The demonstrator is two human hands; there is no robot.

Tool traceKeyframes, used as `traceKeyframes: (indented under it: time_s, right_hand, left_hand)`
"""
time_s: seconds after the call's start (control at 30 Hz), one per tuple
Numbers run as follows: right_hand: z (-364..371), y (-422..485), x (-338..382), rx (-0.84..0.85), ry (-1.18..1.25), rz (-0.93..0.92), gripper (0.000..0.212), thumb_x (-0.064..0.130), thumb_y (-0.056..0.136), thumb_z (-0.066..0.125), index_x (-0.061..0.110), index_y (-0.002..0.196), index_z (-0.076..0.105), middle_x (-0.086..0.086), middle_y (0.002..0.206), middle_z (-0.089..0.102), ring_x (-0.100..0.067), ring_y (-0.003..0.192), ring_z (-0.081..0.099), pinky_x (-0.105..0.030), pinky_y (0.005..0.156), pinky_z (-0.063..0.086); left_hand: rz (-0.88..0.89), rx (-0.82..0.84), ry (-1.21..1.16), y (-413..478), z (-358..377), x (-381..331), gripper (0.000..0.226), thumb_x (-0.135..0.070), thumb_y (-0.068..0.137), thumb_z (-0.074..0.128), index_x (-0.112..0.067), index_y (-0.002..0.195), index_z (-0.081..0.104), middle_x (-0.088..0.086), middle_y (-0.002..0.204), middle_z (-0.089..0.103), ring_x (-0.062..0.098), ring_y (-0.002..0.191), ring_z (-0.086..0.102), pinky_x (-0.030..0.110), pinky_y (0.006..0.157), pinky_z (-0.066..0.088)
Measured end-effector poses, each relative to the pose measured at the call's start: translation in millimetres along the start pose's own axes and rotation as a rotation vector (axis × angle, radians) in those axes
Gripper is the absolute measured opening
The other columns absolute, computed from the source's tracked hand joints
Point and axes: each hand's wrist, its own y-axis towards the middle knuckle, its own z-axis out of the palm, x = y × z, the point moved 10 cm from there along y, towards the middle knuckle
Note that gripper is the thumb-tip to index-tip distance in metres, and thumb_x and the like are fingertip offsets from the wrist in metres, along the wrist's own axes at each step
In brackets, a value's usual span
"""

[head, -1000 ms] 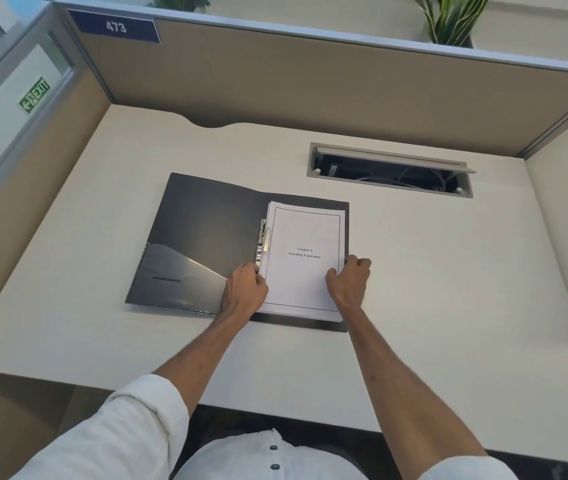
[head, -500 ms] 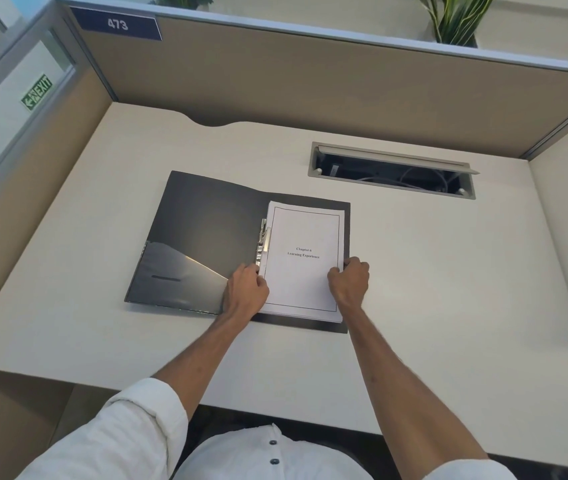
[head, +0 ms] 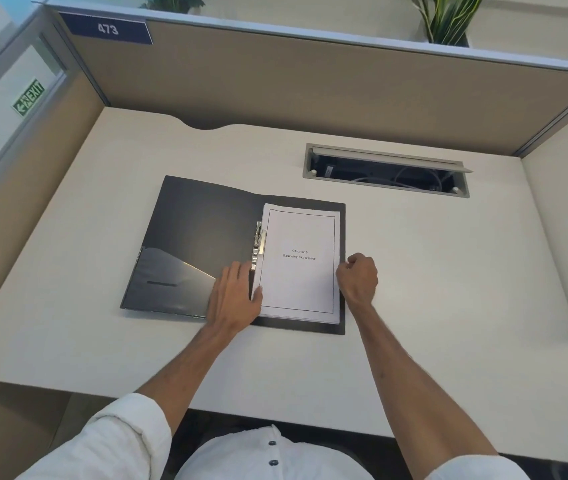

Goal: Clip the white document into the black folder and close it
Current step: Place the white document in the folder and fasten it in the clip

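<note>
The black folder [head: 199, 230] lies open on the desk, its left flap bearing a pocket. The white document [head: 299, 271], titled "Chapter 6", rests on the folder's right half with its left edge against the metal clip [head: 258, 242] at the spine. My left hand [head: 237, 296] lies flat on the folder just below the clip, fingers stretched out and thumb on the paper's lower left edge. At the right edge of the document and folder sits my right hand [head: 358, 278], curled into a fist; nothing shows inside it.
An open cable tray [head: 386, 173] is cut into the desk behind the folder on the right. Tan partition walls [head: 310, 84] enclose the desk at the back and both sides. The desk's front edge [head: 275, 407] runs close to my body.
My right hand has slid slightly right, from on top of the paper's right edge to beside it. My left hand's fingers have flattened out next to the clip. The document has not visibly moved.
</note>
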Motion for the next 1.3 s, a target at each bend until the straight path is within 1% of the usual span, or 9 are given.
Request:
traceKeyframes:
  time_s: [0.1,0.17,0.23,0.37,0.53,0.73,0.87,1.03,1.3]
  right_hand:
    - [-7.3,7.4,13.4,-0.040,-0.048,-0.093,0.032,0.013,0.104,0.056,0.005,0.132,0.069,-0.013,0.135,0.064,-0.034,0.128,0.063,-0.047,0.106,0.053]
    - [-3.5,13.3,33.4,-0.014,-0.105,-0.217,0.033,0.014,0.104,0.056,0.007,0.133,0.069,-0.011,0.137,0.063,-0.033,0.133,0.058,-0.047,0.110,0.048]
    - [5.2,17.9,57.5,0.050,-0.174,-0.345,0.038,0.016,0.105,0.056,0.010,0.141,0.066,-0.008,0.142,0.060,-0.030,0.138,0.053,-0.046,0.113,0.045]
    - [26.7,27.0,104.7,0.173,-0.332,-0.540,0.047,0.019,0.106,0.056,0.016,0.153,0.057,-0.003,0.153,0.053,-0.026,0.148,0.046,-0.044,0.120,0.039]
    - [44.9,46.1,149.8,0.210,-0.455,-0.646,0.051,0.019,0.106,0.055,0.014,0.156,0.051,-0.005,0.158,0.049,-0.029,0.150,0.044,-0.046,0.122,0.038]
    - [70.8,69.4,164.8,0.305,-0.587,-0.644,0.048,0.019,0.106,0.054,0.008,0.152,0.052,-0.012,0.154,0.048,-0.033,0.145,0.047,-0.050,0.123,0.038]
    - [78.4,73.2,163.1,0.315,-0.577,-0.649,0.047,0.018,0.106,0.053,0.008,0.151,0.053,-0.012,0.153,0.047,-0.032,0.144,0.048,-0.049,0.122,0.039]
    - [82.4,73.3,161.5,0.282,-0.570,-0.661,0.039,0.016,0.105,0.051,0.005,0.143,0.057,-0.011,0.147,0.051,-0.032,0.137,0.052,-0.047,0.116,0.043]
    - [81.8,75.7,162.6,0.285,-0.540,-0.653,0.040,0.017,0.106,0.053,0.007,0.145,0.055,-0.011,0.148,0.051,-0.032,0.138,0.051,-0.049,0.118,0.041]
  left_hand:
    - [0.259,0.062,0.105,-13.3,12.0,-13.6,0.088,-0.048,0.093,0.066,-0.019,0.170,0.034,0.000,0.168,0.044,0.025,0.155,0.045,0.045,0.130,0.038]
    - [0.346,0.127,0.179,-19.3,24.3,-18.9,0.100,-0.053,0.091,0.061,-0.022,0.176,0.018,-0.005,0.178,0.029,0.022,0.167,0.029,0.049,0.138,0.025]
    - [0.367,0.151,0.184,-19.2,31.2,-20.4,0.105,-0.054,0.090,0.059,-0.023,0.178,0.010,-0.007,0.182,0.021,0.019,0.170,0.023,0.051,0.139,0.021]
    - [0.390,0.158,0.171,-14.6,37.2,-22.0,0.111,-0.052,0.089,0.059,-0.020,0.178,0.000,-0.007,0.184,0.015,0.020,0.170,0.025,0.051,0.140,0.021]
    - [0.419,0.156,0.146,-12.2,45.6,-23.3,0.114,-0.049,0.088,0.060,-0.017,0.178,-0.001,-0.004,0.183,0.020,0.021,0.166,0.033,0.053,0.139,0.025]
    - [0.389,0.154,0.123,-11.9,53.5,-23.0,0.113,-0.050,0.090,0.060,-0.016,0.178,-0.002,-0.004,0.183,0.019,0.019,0.165,0.034,0.050,0.139,0.027]
    - [0.398,0.137,0.111,-10.3,53.4,-23.3,0.112,-0.047,0.089,0.062,-0.014,0.178,0.002,-0.002,0.182,0.022,0.019,0.164,0.036,0.049,0.138,0.029]
    - [0.415,0.165,0.148,-9.7,59.7,-23.0,0.107,-0.047,0.093,0.059,-0.013,0.178,0.003,-0.001,0.181,0.024,0.019,0.163,0.037,0.048,0.139,0.027]
    - [0.466,0.194,0.180,-10.6,62.6,-25.1,0.101,-0.046,0.098,0.054,-0.014,0.178,0.001,-0.001,0.183,0.020,0.019,0.164,0.035,0.049,0.140,0.026]
